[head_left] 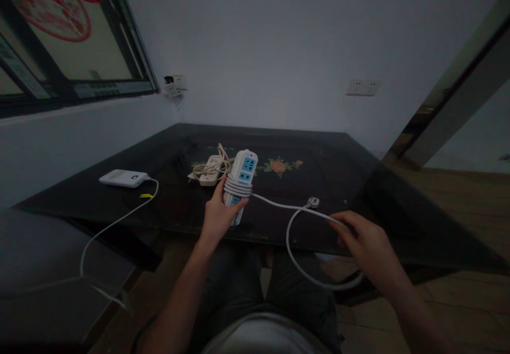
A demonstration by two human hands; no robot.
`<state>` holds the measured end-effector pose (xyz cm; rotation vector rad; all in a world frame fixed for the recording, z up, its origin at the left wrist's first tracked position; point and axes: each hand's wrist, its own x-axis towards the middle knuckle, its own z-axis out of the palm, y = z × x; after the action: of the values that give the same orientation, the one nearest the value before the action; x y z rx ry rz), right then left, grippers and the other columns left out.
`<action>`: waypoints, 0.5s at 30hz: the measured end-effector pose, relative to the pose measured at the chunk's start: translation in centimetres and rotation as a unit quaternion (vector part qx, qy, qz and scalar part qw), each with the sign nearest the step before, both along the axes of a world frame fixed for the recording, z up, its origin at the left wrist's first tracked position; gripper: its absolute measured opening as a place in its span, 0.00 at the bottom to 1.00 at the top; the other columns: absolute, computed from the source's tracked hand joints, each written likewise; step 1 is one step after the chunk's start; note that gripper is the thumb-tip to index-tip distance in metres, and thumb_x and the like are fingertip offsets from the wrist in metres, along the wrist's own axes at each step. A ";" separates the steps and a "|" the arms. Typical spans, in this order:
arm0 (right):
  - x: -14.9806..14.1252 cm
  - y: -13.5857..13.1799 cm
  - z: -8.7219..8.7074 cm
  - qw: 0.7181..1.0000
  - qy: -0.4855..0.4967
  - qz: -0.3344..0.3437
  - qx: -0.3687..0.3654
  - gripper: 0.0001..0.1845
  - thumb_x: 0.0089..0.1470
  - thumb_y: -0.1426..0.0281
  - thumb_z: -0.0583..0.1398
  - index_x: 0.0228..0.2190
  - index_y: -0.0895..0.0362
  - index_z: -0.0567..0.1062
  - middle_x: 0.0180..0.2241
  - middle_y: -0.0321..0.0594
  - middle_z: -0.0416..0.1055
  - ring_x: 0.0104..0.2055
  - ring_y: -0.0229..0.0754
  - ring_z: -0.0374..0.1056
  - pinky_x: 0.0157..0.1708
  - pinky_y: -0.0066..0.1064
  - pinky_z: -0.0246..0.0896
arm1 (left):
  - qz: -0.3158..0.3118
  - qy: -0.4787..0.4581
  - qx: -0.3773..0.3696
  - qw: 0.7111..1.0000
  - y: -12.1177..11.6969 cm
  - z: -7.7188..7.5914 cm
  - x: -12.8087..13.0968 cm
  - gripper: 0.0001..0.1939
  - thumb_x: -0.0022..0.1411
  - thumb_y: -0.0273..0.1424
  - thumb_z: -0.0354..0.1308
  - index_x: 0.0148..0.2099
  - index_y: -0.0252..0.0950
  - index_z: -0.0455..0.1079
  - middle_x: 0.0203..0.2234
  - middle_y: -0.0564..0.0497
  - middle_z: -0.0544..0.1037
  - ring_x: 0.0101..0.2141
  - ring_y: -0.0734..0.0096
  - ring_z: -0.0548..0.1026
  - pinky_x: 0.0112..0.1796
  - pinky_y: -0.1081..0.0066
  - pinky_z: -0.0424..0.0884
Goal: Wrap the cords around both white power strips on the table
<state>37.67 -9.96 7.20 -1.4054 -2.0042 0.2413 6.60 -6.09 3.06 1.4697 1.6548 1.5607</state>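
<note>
No text, brand or number can be read: the dark mark (134,176) on the white device (115,178), the yellow tag (146,195) on its cable (115,222) and the printed strips (115,87) along the window frame (60,91) (dim as well) are too small or blurred to decipher.
</note>
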 end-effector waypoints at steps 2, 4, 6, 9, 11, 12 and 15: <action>0.2 -0.3 0.2 1.000 -0.002 0.014 0.026 0.16 0.59 0.61 0.52 0.31 0.56 0.76 0.29 0.42 0.76 0.31 0.44 0.73 0.32 0.32 0.66 | 0.014 0.029 0.003 0.999 0.2 -0.3 0.1 0.42 0.48 0.37 0.67 0.63 0.39 0.56 0.51 0.44 0.74 0.50 0.59 0.73 0.51 0.62 0.68; 0.2 -0.7 0.1 0.998 -0.024 0.032 0.044 0.17 0.60 0.62 0.51 0.33 0.56 0.77 0.32 0.42 0.77 0.34 0.44 0.74 0.34 0.32 0.67 | 0.028 0.056 0.002 0.998 0.4 -0.3 0.2 0.41 0.49 0.38 0.66 0.63 0.40 0.56 0.50 0.45 0.75 0.50 0.59 0.74 0.50 0.62 0.69; 0.0 -1.2 0.2 0.995 -0.066 0.057 0.053 0.17 0.62 0.64 0.50 0.34 0.55 0.77 0.33 0.41 0.78 0.34 0.44 0.75 0.32 0.32 0.68 | 0.043 0.083 -0.004 0.996 0.5 -0.2 0.3 0.41 0.50 0.39 0.66 0.63 0.39 0.56 0.50 0.44 0.75 0.49 0.58 0.74 0.49 0.62 0.69; -0.8 -2.1 1.2 0.980 -0.138 0.115 0.089 0.18 0.63 0.66 0.48 0.35 0.54 0.77 0.32 0.39 0.78 0.29 0.41 0.75 0.27 0.29 0.66 | 0.059 0.122 -0.019 0.991 0.7 0.1 0.4 0.40 0.50 0.40 0.65 0.63 0.37 0.56 0.49 0.42 0.75 0.48 0.55 0.74 0.48 0.61 0.70; -1.6 -2.7 2.4 0.965 -0.169 0.163 0.117 0.19 0.64 0.68 0.47 0.35 0.55 0.77 0.30 0.39 0.78 0.25 0.39 0.73 0.24 0.27 0.63 | 0.053 0.147 -0.032 0.987 0.7 0.3 0.6 0.40 0.51 0.40 0.65 0.63 0.36 0.55 0.49 0.41 0.76 0.48 0.54 0.74 0.48 0.60 0.69; -2.0 -2.9 3.2 0.958 -0.179 0.185 0.123 0.19 0.64 0.69 0.47 0.35 0.55 0.77 0.28 0.38 0.77 0.24 0.38 0.72 0.22 0.26 0.61 | 0.044 0.157 -0.040 0.986 0.7 0.3 0.8 0.40 0.51 0.40 0.65 0.63 0.36 0.55 0.49 0.40 0.76 0.48 0.54 0.74 0.48 0.61 0.69; -3.1 -3.0 5.5 0.945 -0.193 0.230 0.128 0.17 0.64 0.72 0.48 0.34 0.56 0.76 0.24 0.37 0.74 0.23 0.35 0.71 0.20 0.24 0.57 | -0.007 0.173 -0.066 0.983 0.5 0.3 1.4 0.42 0.50 0.39 0.65 0.63 0.35 0.53 0.49 0.41 0.75 0.48 0.55 0.74 0.47 0.63 0.70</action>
<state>34.61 -12.96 12.75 -0.8511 -2.5672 -0.1047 7.97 -5.60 3.32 1.7505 1.8914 1.2094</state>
